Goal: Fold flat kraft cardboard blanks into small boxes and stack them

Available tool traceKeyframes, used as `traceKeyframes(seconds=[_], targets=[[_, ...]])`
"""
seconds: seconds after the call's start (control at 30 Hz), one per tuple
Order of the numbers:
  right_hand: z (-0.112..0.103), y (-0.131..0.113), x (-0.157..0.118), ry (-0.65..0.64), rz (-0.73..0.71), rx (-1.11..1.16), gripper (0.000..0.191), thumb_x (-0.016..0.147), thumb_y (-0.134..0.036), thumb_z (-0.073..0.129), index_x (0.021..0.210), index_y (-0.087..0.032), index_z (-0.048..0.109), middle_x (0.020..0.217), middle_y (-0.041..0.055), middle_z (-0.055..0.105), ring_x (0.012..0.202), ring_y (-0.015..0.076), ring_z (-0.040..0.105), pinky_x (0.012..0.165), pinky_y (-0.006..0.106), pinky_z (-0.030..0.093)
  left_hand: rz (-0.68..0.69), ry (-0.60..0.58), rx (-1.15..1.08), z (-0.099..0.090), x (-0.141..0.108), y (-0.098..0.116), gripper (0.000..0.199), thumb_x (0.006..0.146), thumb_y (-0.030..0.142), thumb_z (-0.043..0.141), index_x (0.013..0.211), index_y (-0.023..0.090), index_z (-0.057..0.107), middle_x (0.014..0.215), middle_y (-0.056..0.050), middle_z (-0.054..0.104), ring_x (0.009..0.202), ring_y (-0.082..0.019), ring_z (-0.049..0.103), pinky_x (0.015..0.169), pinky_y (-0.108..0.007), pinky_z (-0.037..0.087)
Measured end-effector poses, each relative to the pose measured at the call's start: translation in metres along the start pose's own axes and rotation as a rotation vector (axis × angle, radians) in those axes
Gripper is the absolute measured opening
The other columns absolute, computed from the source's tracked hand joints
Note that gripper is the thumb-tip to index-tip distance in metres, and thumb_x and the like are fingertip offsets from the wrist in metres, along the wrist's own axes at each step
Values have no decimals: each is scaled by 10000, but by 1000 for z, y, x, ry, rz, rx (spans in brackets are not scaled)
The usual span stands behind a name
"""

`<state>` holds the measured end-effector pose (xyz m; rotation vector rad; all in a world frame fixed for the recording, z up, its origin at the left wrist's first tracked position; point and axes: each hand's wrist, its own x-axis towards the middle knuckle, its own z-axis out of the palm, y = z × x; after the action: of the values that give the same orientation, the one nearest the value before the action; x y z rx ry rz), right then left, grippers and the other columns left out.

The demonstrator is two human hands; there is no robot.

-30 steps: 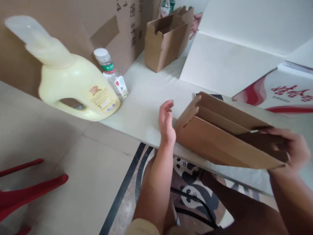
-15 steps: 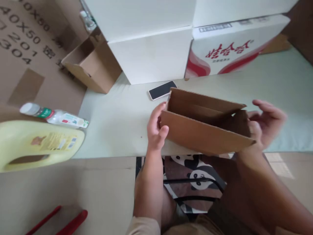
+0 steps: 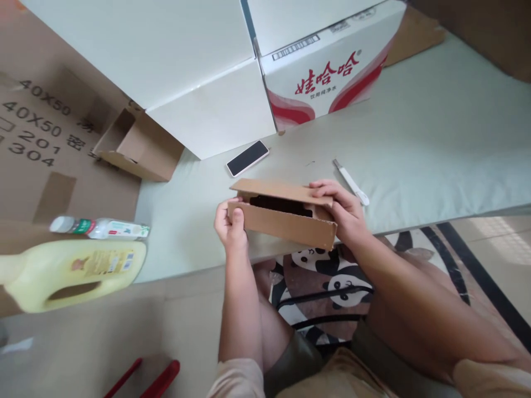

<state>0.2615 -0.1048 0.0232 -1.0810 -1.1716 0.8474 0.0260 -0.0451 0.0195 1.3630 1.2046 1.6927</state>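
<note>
A small brown cardboard box [image 3: 286, 225] is held over the front edge of the table, its long flaps partly closed over a dark gap. My left hand [image 3: 233, 225] grips its left end, thumb on the near side. At the right end my right hand [image 3: 342, 207] holds the box, fingers on the far flap. Behind the box lies a phone [image 3: 248, 158] with a dark screen. A white utility knife [image 3: 351, 182] rests on the cloth just beyond my right hand.
White cartons [image 3: 215, 110] and a red-and-white printed carton [image 3: 323, 83] stand at the back. An open brown box [image 3: 145, 146], a clear bottle [image 3: 103, 228] and a yellow jug [image 3: 83, 273] are at the left. A panda-patterned seat [image 3: 340, 290] is below the table [image 3: 435, 138].
The view has shifted. The box's flaps have folded inward, narrowing its opening. My right hand has come in from beside the right end onto the far flap, and the utility knife is now visible.
</note>
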Motion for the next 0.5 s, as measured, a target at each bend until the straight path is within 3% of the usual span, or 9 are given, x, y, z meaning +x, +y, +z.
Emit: traceKeyframes(seconds=[0.13,0.27,0.4,0.5], targets=[[1,8,-2,14,-43,76,241,872,-353,477,839,-263,698,1216,71,675,1218,311,623,1103,552,459,115,27,89,-4,6,-8,591,743,662,801,1144,246,678,1178,-77,672,1077,-217,676,997,-359,536],[-1,12,-4,10,-83,18,289,931,-435,465,876,-266,693,1231,73,670,1251,311,606,1127,548,440,77,-122,201,-6,13,-10,434,832,635,725,960,223,783,1387,-104,619,1294,-280,607,1164,-445,451],[-7,14,-3,77,-91,-53,346,955,-525,479,1138,-288,653,1291,88,656,1297,294,577,1124,509,448,3,-72,125,-9,19,-11,379,777,586,779,875,221,808,1387,-105,651,1323,-308,603,1171,-478,449],[-15,18,-2,164,24,-169,353,959,-498,501,1215,-278,604,1281,104,655,1221,277,603,1071,495,482,-101,48,31,-18,28,-15,373,729,553,794,848,200,787,1437,-111,636,1321,-329,610,1105,-471,511]])
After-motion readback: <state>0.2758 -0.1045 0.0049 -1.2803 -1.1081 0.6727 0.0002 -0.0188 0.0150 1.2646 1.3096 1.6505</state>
